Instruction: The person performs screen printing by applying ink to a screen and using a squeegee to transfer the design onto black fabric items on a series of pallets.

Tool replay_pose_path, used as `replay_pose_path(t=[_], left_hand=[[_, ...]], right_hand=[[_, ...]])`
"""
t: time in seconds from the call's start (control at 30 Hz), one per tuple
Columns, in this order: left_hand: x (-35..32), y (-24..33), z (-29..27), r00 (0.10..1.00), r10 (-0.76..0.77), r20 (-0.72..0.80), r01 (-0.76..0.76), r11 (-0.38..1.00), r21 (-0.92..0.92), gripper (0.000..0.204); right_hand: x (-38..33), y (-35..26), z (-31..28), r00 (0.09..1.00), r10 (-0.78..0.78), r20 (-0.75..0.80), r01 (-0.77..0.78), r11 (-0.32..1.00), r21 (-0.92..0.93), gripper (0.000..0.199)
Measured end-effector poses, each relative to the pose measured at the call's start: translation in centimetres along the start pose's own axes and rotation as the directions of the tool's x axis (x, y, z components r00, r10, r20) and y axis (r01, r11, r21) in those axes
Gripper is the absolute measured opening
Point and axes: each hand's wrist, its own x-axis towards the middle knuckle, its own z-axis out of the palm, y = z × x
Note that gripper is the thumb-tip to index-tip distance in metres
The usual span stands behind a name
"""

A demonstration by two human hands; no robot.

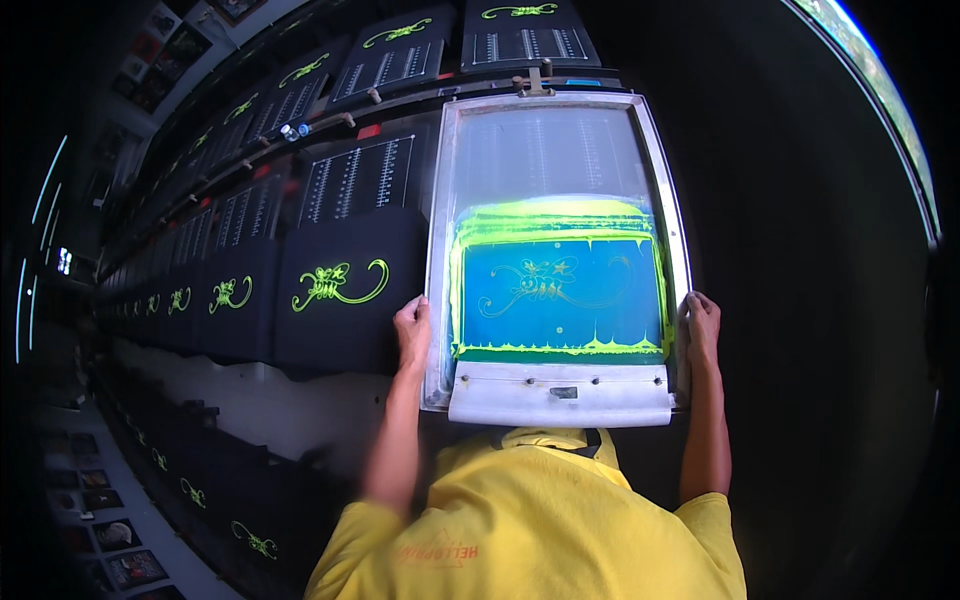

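A screen-printing frame (438, 215) with pale metal sides lies in front of me. Its mesh has a blue stencil area (560, 320) with a winged, curling line design. Bright yellow-green ink (550, 215) forms a thick band above the stencil and smears along its edges. My left hand (413, 328) is closed on the frame's left side, and my right hand (703, 322) grips the right side. Across the frame's near end rests a wide silver metal bar (560, 397) with a row of bolts, perhaps a squeegee. What lies under the frame is mostly hidden.
Dark fabric pieces (335, 240) with yellow-green prints stretch leftward in a long row, with more across the far rail (400, 95). Boards with white ruler markings (357, 180) show between them. A metal bracket (535, 80) meets the frame's far end. Small bottles (295, 131) stand near the rail.
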Motion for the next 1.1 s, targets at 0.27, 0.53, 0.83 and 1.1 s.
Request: replay_pose_path(t=[0.27,0.53,0.83,1.1], left_hand=[[0.4,-0.5,-0.5,0.999,0.005,-0.043,-0.004,1.0,0.017,0.032],[0.0,0.2,-0.7,1.0,0.003,-0.004,-0.002,0.998,0.057,0.032],[0.6,-0.7,-0.8,0.997,-0.074,0.034,0.074,0.997,0.022,0.034],[1.0,-1.9,-0.8,0.993,-0.097,0.06,0.101,0.994,-0.053,0.035]], right_hand=[[-1.4,-3.2,0.6,0.993,0.035,0.116,-0.032,0.999,-0.03,0.033],[0.2,-1.3,0.2,0.99,0.032,0.137,-0.03,0.999,-0.014,0.034],[0.1,-1.0,0.5,0.997,0.013,0.08,-0.012,1.0,-0.015,0.037],[0.0,-0.8,0.9,0.999,0.019,0.026,-0.019,1.0,0.007,0.035]])
